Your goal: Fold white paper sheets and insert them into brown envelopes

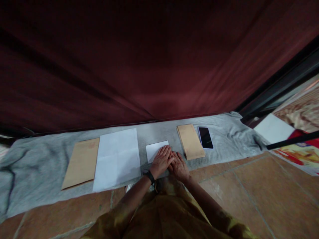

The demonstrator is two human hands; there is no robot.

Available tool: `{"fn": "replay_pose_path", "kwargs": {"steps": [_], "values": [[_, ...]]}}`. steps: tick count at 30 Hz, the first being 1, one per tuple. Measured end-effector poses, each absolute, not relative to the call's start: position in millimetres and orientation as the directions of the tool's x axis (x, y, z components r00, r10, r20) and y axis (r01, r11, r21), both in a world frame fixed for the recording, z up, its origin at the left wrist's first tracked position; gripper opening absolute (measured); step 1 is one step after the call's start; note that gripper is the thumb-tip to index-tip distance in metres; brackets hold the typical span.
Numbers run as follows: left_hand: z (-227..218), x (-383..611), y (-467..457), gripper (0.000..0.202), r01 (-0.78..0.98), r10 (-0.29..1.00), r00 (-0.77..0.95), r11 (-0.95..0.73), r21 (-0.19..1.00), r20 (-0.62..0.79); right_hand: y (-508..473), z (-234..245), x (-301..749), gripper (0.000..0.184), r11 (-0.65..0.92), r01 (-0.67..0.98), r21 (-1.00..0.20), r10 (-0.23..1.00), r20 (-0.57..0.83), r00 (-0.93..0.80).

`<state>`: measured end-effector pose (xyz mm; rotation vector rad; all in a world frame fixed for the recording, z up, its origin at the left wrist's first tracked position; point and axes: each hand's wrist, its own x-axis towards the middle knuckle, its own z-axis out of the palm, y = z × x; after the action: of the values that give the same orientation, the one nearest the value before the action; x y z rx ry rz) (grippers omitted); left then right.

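Note:
A small white piece of paper, possibly folded (152, 150), lies on the grey cloth in front of me. My left hand (161, 160), with a dark band at the wrist, rests flat over the paper's right part. Close against it, my right hand (178, 166) lies with fingers stretched out near the paper's lower right corner. Neither hand grips anything that I can see; what is beneath the palms is hidden. To the left lie large white sheets (118, 156). A stack of brown envelopes (191, 142) lies just right of my right hand.
At the far left, more brown envelopes (83, 159) lie beside the sheets. A phone (205, 137) is right of the envelope stack. The grey cloth (231, 139) runs along a dark red curtain (159, 83). Tiled floor (249, 189) and a dark bar (294, 141) show at right.

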<state>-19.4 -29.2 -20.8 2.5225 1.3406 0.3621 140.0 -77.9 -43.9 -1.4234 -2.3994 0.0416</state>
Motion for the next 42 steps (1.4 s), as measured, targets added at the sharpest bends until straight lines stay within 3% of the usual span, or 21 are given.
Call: {"fn": "replay_pose_path", "kwargs": {"steps": [6, 17, 42], "values": [[-25, -20, -15, 0.064, 0.803, 0.84, 0.53, -0.541, 0.25, 0.115, -76, -39, 140, 0.052, 0.491, 0.84, -0.229, 0.862, 0.265, -0.432], [-27, -20, -7, 0.066, 0.802, 0.827, 0.541, -0.562, 0.201, 0.153, -81, -39, 141, 0.048, 0.474, 0.843, -0.253, 0.873, 0.261, -0.412], [-22, -19, 0, 0.066, 0.84, 0.866, 0.471, -0.499, 0.213, 0.171, -94, -38, 145, 0.054, 0.454, 0.861, -0.229, 0.878, 0.279, -0.388]]}}
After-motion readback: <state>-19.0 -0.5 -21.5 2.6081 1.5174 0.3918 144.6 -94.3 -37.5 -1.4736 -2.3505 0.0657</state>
